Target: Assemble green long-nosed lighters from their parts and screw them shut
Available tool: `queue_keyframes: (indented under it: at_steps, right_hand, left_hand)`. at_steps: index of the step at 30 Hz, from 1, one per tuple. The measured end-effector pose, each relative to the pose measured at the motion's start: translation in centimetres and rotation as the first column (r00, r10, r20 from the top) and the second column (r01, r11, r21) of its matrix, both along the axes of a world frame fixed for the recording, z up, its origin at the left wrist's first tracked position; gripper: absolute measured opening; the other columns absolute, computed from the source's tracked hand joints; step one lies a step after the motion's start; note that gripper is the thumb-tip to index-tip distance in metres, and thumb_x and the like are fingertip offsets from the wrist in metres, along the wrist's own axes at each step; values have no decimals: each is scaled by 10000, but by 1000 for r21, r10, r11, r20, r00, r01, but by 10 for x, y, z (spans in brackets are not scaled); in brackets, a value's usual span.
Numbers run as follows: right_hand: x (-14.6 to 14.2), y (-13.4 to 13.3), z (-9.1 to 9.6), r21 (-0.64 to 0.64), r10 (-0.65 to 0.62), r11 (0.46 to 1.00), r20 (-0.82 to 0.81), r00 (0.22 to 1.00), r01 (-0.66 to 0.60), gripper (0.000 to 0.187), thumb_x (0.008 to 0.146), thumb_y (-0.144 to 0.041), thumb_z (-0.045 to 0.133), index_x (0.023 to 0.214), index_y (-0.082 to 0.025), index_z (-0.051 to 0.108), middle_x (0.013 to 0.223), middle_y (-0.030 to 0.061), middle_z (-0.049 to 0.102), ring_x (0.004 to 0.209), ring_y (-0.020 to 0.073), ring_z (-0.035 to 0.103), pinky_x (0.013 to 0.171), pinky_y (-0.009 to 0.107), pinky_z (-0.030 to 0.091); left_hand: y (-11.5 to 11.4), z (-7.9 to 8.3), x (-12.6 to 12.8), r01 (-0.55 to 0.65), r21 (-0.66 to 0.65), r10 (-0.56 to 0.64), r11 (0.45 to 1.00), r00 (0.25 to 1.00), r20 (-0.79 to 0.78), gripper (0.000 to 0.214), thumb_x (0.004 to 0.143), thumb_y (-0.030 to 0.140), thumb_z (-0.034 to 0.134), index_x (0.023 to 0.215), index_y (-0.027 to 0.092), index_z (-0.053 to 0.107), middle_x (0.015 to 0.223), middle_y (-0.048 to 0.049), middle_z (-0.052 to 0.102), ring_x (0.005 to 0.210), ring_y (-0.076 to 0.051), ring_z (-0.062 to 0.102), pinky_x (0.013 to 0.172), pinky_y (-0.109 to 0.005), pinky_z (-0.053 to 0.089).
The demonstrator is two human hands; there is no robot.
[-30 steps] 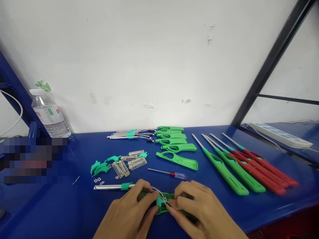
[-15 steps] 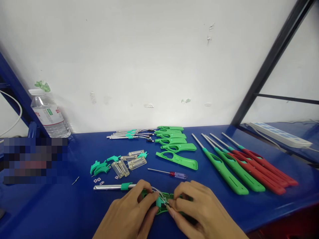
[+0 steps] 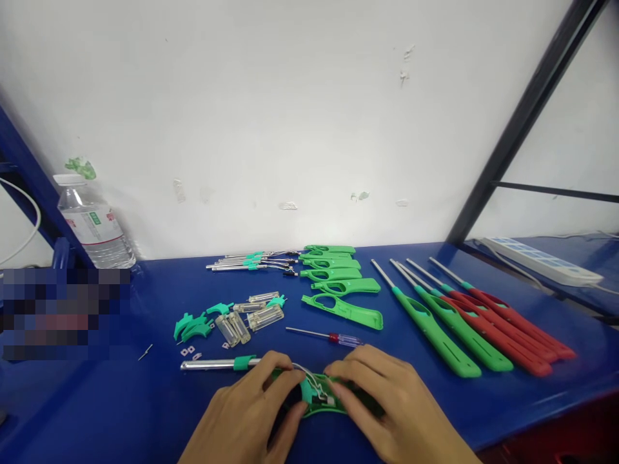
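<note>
In front of me lies an open green lighter casing half (image 3: 316, 412), with white wires (image 3: 309, 372), a teal trigger (image 3: 306, 390) and a small black-and-silver igniter part (image 3: 325, 400) inside. A metal lighter tube (image 3: 206, 365) with a teal collar (image 3: 243, 362) sticks out to its left. My left hand (image 3: 256, 403) is closed around the casing's left part, thumb and fingers by the trigger. My right hand (image 3: 389, 399) grips the casing's right part, its fingertips at the rim beside the igniter part. The palms and fingers hide much of the casing.
Beyond my hands are a screwdriver (image 3: 324, 335), clear fuel tanks (image 3: 265, 317), teal triggers (image 3: 197, 327), several green casing halves (image 3: 343, 310) and wired tubes (image 3: 236, 267). Assembled green lighters (image 3: 442, 338) and red lighters (image 3: 522, 328) lie right. A water bottle (image 3: 97, 225) stands left.
My right fingertips have moved off the wires and igniter part, back to the casing's rim, so the igniter part shows more. The left hand keeps its hold.
</note>
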State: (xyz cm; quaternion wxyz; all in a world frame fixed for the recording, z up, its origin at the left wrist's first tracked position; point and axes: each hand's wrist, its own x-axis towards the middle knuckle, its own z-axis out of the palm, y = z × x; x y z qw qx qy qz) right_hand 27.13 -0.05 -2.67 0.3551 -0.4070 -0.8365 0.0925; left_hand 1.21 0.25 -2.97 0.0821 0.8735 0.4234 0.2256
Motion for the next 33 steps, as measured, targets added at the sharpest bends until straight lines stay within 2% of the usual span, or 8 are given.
queue_keyframes:
  at_steps: [8, 12, 20, 24, 28, 33]
  right_hand:
    - [-4, -2, 2, 0, 24, 1000, 3, 1000, -24, 111, 1122, -206, 674, 1046, -254, 738, 996, -4, 775, 871, 188, 742, 824, 300, 560]
    - [-5, -2, 1, -16, 22, 1000, 28, 999, -21, 75, 1097, -202, 721, 1060, -260, 750, 1011, -5, 772, 893, 200, 737, 860, 315, 560]
    - [-4, -3, 0, -21, 16, 1000, 46, 999, -15, 85, 1071, -181, 758, 1069, -266, 754, 1028, -15, 777, 907, 199, 738, 871, 315, 560]
    - [-5, -2, -1, -6, 20, 1000, 43, 999, -20, 72, 1085, -196, 741, 1070, -267, 745, 1016, -16, 772, 895, 199, 736, 860, 319, 556]
    - [-6, -1, 0, -20, 23, 1000, 50, 998, -22, 69, 1098, -208, 726, 1098, -275, 741, 1030, -14, 776, 903, 207, 739, 865, 324, 555]
    - [-5, -1, 0, -18, 19, 1000, 59, 998, -18, 96, 1108, -204, 704, 1148, -285, 734, 1039, -6, 775, 910, 220, 747, 880, 333, 558]
  left_hand:
    - [1, -2, 2, -21, 39, 21, 999, 1000, 2, 283, 1098, 166, 536, 1275, 303, 709, 1225, -33, 749, 957, -216, 850, 872, -331, 729]
    - [0, -3, 4, -58, 93, 60, 994, 998, -13, 268, 1091, 184, 535, 1266, 298, 704, 1242, -51, 754, 880, -230, 856, 771, -330, 737]
    - [1, 4, 2, -18, -5, 18, 1000, 1000, 15, 324, 1099, 166, 477, 1238, 296, 739, 1210, -41, 738, 778, -177, 824, 854, -328, 726]
    - [1, 7, 3, -5, -19, 7, 1000, 998, 66, 326, 1095, 165, 500, 1216, 297, 771, 1180, -36, 744, 762, -155, 813, 863, -278, 707]
    - [1, 11, 4, 9, 38, -13, 999, 994, 105, 335, 1096, 184, 517, 1207, 322, 802, 1124, -24, 761, 763, -150, 816, 779, -214, 686]
    - [1, 13, 4, 10, 42, -15, 999, 995, 96, 342, 1105, 187, 508, 1211, 313, 807, 1115, -29, 758, 748, -145, 812, 735, -201, 675]
